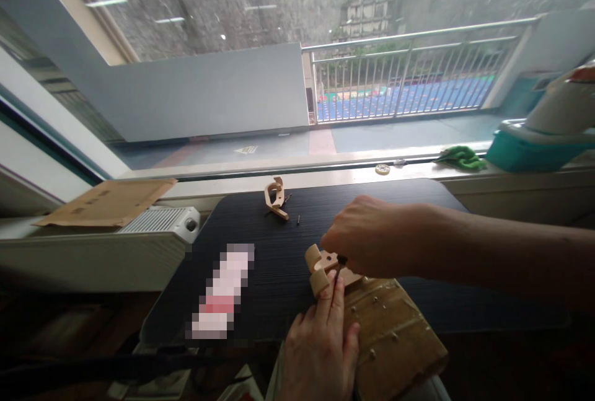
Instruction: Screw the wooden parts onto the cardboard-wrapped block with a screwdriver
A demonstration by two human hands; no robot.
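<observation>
My right hand is closed in a fist around the handle of a screwdriver, whose dark collar and thin shaft show below it. The shaft points down at a light wooden part with rounded ends and a dark hole. My left hand lies with its fingers stretched out, two fingertips pressing on that part beside the shaft. The tip of the tool is hidden near these fingers. Partly under the wooden part, a worn wooden block carries several small screws or nails standing in its top.
A curved wooden piece and a small screw lie at the back of the dark table. A blurred-out pink item is on the left. The windowsill bears a tape roll, green cloth and teal box.
</observation>
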